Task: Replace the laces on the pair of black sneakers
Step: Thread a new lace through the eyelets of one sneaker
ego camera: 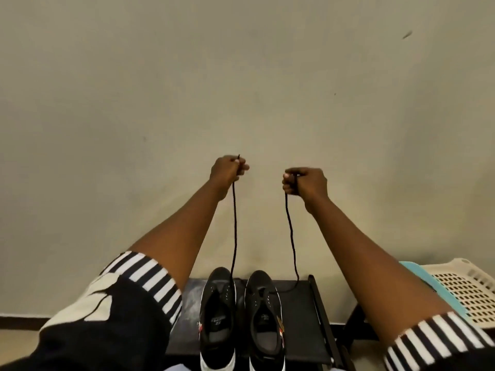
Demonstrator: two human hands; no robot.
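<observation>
Two black sneakers stand side by side on a black stool (300, 311), toes toward the wall: the left sneaker (217, 317) and the right sneaker (265, 319). A black lace (235, 231) runs up from the right sneaker's front eyelets in two strands. My left hand (227, 171) grips one end high above the shoes, the tip poking out above the fist. My right hand (305, 183) grips the other strand at about the same height. Both strands hang nearly straight. The left sneaker shows bare eyelets.
A plain beige wall fills the view behind. At the right stands a cream perforated plastic basket (466, 287) with a teal edge beside it. A dark skirting strip runs along the floor at the lower left.
</observation>
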